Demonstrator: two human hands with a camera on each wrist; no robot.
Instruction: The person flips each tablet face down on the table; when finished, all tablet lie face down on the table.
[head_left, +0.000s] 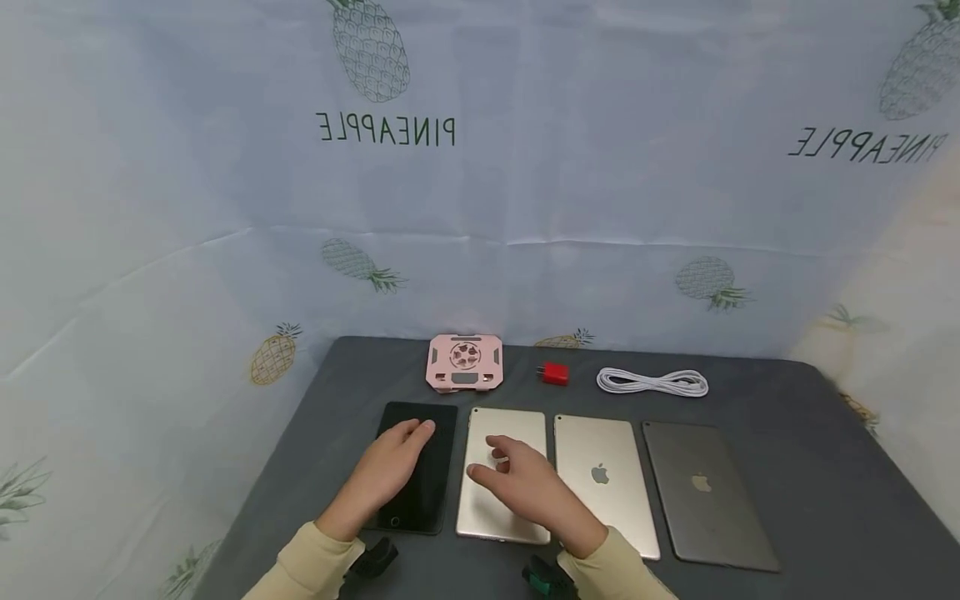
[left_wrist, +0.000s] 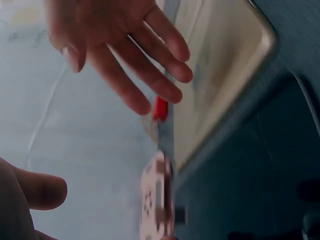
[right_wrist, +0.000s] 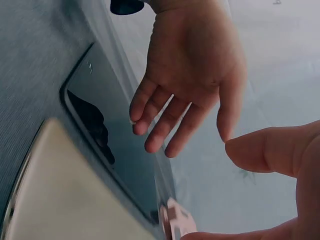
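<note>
Over the black tablet [head_left: 427, 483], which lies screen up at the left of the row, is my left hand [head_left: 386, 467]. My right hand [head_left: 525, 487] hovers above a gold tablet [head_left: 483, 512] lying back up, its thumb and index finger apart. Neither hand holds anything. The right wrist view shows the left palm with its fingers loosely extended, and the right thumb [right_wrist: 265, 150] spread. The palms face each other across a gap. A second gold tablet [head_left: 603, 492] and a dark grey tablet [head_left: 705, 525], both backs up with apple logos, continue the row rightward.
Behind the tablets sit a flat pink stand [head_left: 465, 362] with a round cutout pattern, a red charger plug [head_left: 555, 373] and a coiled white cable [head_left: 652, 383]. A dark grey cloth covers the table [head_left: 810, 483]. A pineapple-print curtain [head_left: 525, 192] hangs behind.
</note>
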